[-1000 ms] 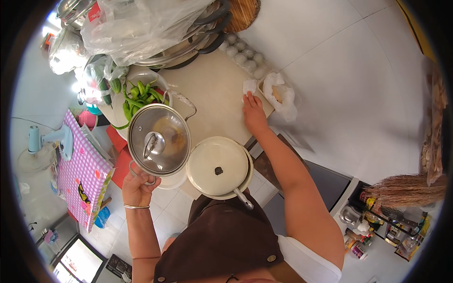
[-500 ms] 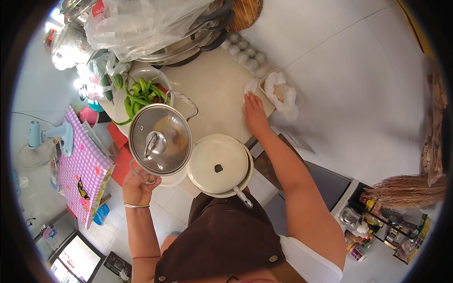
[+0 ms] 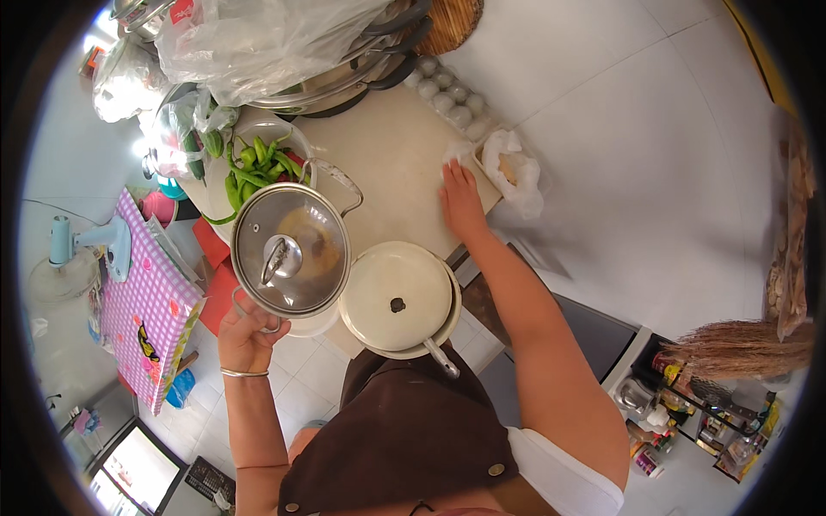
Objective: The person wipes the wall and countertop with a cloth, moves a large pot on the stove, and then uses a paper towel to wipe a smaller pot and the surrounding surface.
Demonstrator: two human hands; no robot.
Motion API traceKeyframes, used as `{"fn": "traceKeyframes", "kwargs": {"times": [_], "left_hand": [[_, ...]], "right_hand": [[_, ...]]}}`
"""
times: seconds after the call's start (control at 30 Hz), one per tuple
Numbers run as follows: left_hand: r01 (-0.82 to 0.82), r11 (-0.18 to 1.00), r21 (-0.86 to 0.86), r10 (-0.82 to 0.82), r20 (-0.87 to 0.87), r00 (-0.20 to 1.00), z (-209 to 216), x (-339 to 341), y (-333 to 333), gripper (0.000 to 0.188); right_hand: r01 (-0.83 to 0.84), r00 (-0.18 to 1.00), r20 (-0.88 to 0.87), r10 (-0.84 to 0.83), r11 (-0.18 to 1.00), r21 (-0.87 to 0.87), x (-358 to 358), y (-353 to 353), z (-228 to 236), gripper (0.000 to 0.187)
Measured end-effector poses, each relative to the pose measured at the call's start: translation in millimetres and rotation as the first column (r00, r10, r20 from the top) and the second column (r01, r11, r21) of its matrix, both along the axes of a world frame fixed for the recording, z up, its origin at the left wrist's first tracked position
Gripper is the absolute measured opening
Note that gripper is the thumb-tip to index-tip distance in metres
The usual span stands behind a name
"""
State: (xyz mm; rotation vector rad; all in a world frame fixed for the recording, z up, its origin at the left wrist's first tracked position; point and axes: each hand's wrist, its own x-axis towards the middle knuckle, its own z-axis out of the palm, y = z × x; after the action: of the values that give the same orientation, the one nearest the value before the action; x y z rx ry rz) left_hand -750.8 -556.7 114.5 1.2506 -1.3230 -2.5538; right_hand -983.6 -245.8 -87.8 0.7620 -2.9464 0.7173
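A steel pot with a glass lid (image 3: 320,225) is in my left hand (image 3: 247,334), whose fingers are closed round one loop handle at its near left side. Something yellow-brown shows dimly through the glass. My right hand (image 3: 462,199) rests on the counter (image 3: 387,159), its fingers over a white tissue (image 3: 456,151) that shows past the fingertips. Between my arms, at the near counter edge, sits a cream-coloured pan (image 3: 397,297) with a flat cream lid, a dark spot at its middle and a metal handle toward me.
Green peppers (image 3: 247,176) lie in a clear bowl behind the pot. A large steel pan (image 3: 320,101) with plastic bags on it stands at the back. An egg tray (image 3: 452,99) and a white bag-lined box (image 3: 514,176) line the wall side. A checked cloth (image 3: 155,301) hangs left.
The pot and my left hand have shifted slightly left. My right hand has slid a little left and away from me on the counter.
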Motion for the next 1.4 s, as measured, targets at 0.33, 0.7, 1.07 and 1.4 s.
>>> {"fn": "traceKeyframes", "kwargs": {"times": [0.33,0.7,1.07,1.4], "left_hand": [[0.01,0.999,0.042,-0.009,-0.016,1.0,-3.0,-4.1,-1.2,0.041],[0.045,0.997,0.058,-0.042,-0.058,0.997,-6.7,-8.4,-7.5,0.041],[0.055,0.998,0.008,-0.055,0.031,0.998,-4.0,-17.1,-14.5,0.042],[0.02,0.998,0.062,-0.018,-0.028,0.999,-4.9,-15.4,-14.4,0.037]], "right_hand": [[-0.197,0.976,0.089,0.2,0.98,-0.037,-12.8,-32.1,-2.0,0.051],[-0.124,0.992,0.025,0.122,0.981,0.147,-105.1,-92.4,-27.6,0.065],[-0.378,0.925,0.123,0.361,0.91,0.171,-5.7,20.8,7.7,0.058],[-0.57,0.818,0.116,0.563,0.821,0.035,-11.8,-40.3,3.0,0.052]]}}
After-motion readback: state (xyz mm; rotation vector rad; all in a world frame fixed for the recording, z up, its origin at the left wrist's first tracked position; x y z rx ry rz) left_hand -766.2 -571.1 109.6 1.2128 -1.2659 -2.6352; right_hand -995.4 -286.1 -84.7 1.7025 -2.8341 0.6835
